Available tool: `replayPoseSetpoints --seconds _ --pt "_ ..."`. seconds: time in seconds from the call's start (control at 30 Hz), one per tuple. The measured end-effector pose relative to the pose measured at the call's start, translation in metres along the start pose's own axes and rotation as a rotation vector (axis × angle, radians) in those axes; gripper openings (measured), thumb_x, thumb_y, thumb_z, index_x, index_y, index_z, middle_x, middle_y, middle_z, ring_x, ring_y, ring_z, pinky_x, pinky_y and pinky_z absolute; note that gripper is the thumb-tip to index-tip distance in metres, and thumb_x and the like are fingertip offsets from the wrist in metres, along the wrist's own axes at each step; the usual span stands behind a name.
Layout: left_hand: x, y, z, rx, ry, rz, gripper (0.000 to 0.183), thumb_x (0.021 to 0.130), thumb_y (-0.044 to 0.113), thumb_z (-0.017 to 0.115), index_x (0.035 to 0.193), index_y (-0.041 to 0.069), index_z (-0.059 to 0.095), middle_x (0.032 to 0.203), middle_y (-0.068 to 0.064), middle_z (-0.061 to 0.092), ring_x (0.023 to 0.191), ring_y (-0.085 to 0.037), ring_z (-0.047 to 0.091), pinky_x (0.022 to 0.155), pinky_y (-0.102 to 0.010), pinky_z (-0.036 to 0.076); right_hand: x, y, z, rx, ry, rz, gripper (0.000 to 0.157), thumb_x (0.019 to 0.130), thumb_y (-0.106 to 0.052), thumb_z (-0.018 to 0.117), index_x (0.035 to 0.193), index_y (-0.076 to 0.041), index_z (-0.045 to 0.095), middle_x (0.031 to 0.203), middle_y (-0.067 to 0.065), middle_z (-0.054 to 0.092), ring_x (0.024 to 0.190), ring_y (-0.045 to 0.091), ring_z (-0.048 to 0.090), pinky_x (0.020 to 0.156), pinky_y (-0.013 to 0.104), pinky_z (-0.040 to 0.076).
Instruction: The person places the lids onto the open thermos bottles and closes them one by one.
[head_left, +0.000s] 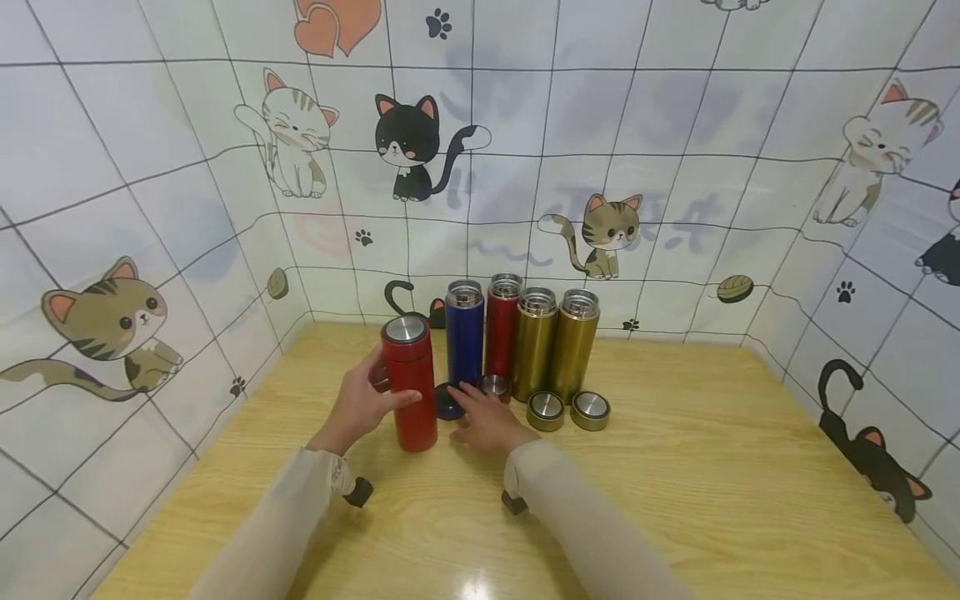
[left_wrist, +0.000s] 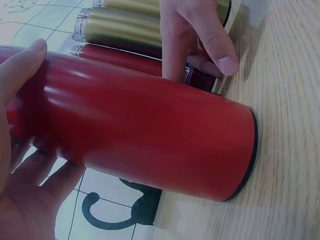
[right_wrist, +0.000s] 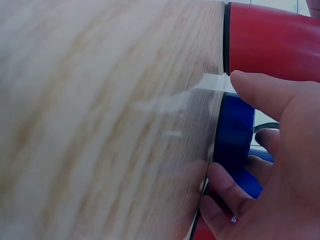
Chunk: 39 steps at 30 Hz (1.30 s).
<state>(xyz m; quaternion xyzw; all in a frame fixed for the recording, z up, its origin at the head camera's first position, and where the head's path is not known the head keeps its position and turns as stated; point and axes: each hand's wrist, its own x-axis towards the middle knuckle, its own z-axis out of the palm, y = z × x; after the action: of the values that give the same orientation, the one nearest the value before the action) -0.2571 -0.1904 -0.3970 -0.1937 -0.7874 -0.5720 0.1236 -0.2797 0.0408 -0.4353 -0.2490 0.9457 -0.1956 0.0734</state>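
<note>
The left hand (head_left: 360,410) has its grip clasped round a capped red bottle (head_left: 411,373), upright toward 7 o'clock of the head view's centre. The right hand (head_left: 491,427), its grip released, spreads its fingers about a blue lid (head_left: 447,407) at 4 o'clock from that bottle. Toward 2 o'clock, uncapped, stand a blue bottle (head_left: 465,342), an open red bottle (head_left: 501,329) and two gold bottles (head_left: 534,346) on the surface (head_left: 712,467). Toward 3 o'clock of the blue lid lie a red lid (head_left: 496,387) and two gold lids (head_left: 545,412).
</note>
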Motion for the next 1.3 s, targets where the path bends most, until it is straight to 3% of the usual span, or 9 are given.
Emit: replayPoseSetpoints --seconds 0.4,0.63,0.83,1.03,1.3 --pt "-0.0008 -0.0066 -0.0053 0.029 0.018 0.012 0.083 0.075 0.025 0.086 0.145 0.015 0.042 0.128 -0.013 0.061 0.115 -0.032 0.059 0.093 -0.051 0.049 -0.0028 0.0034 0.005 -0.077 0.05 -0.037 0.071 0.088 -0.033 0.068 0.151 -0.026 0.037 0.152 0.01 0.031 0.135 0.041 0.032 0.104 0.058 0.034" --pt "-0.001 -0.0048 -0.0065 0.026 0.021 -0.028 0.083 0.075 0.016 0.085 0.146 0.013 0.041 0.128 -0.015 0.06 0.116 -0.033 0.058 0.094 -0.05 0.048 -0.0018 0.0024 0.0082 -0.058 0.085 -0.045 0.066 0.084 -0.031 0.071 0.143 -0.019 0.045 0.145 0.015 0.036 0.128 0.037 0.039 0.099 0.056 0.04" --pt "-0.0015 0.0004 -0.0062 0.03 0.013 -0.045 0.083 0.077 0.009 0.083 0.147 0.008 0.038 0.13 -0.02 0.057 0.118 -0.037 0.056 0.095 -0.051 0.047 -0.0027 -0.0005 0.008 -0.018 0.085 -0.028 0.057 0.084 -0.032 0.073 0.131 -0.015 0.045 0.14 0.011 0.041 0.124 0.033 0.043 0.098 0.055 0.04" --pt "-0.0015 -0.0004 -0.0061 0.018 0.023 -0.037 0.084 0.075 0.018 0.086 0.146 0.014 0.041 0.129 -0.015 0.059 0.117 -0.033 0.058 0.094 -0.05 0.048 -0.0026 -0.0026 0.0061 0.03 0.075 0.015 0.052 0.085 -0.033 0.075 0.123 -0.013 0.046 0.13 0.007 0.049 0.115 0.026 0.046 0.098 0.048 0.04" --pt "-0.0022 -0.0048 -0.0047 0.017 0.04 -0.018 0.087 0.073 0.026 0.087 0.147 0.016 0.041 0.127 -0.012 0.061 0.115 -0.032 0.059 0.093 -0.047 0.05 -0.0013 0.0051 0.0054 0.037 0.122 -0.017 0.044 0.081 -0.028 0.079 0.112 -0.014 0.05 0.112 0.005 0.06 0.102 0.021 0.057 0.089 0.039 0.048"
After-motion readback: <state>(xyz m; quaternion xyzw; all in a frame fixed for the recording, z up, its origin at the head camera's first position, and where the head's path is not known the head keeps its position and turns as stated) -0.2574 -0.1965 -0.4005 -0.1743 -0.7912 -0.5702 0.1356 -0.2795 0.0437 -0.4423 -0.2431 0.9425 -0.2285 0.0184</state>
